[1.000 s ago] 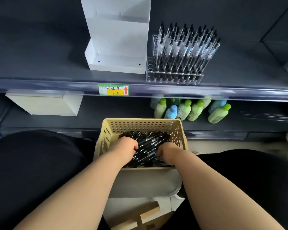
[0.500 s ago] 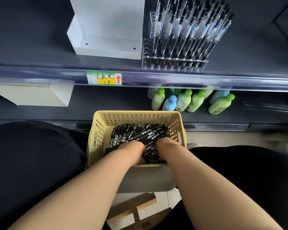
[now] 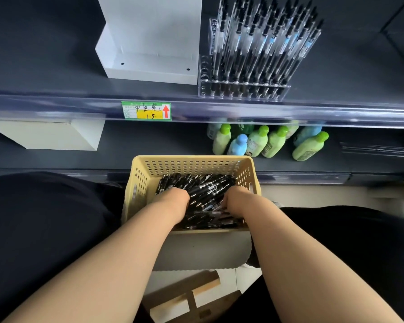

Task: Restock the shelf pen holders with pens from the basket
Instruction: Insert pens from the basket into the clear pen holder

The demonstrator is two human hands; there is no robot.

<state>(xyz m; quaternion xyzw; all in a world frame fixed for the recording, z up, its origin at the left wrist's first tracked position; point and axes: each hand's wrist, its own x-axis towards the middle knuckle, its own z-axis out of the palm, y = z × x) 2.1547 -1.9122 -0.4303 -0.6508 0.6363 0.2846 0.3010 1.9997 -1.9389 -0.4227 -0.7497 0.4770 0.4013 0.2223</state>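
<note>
Black pens (image 3: 203,197) lie slanted in the basket (image 3: 191,163) between left grip (image 3: 173,198) and right grip (image 3: 237,199), equally near; buried fingers hide whether either holds any.

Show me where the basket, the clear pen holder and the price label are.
basket (image 3: 191,167): head view, far perforated wall.
clear pen holder (image 3: 204,89): head view, bare left end of its base.
price label (image 3: 149,114): head view, yellow middle of the tag.
</note>
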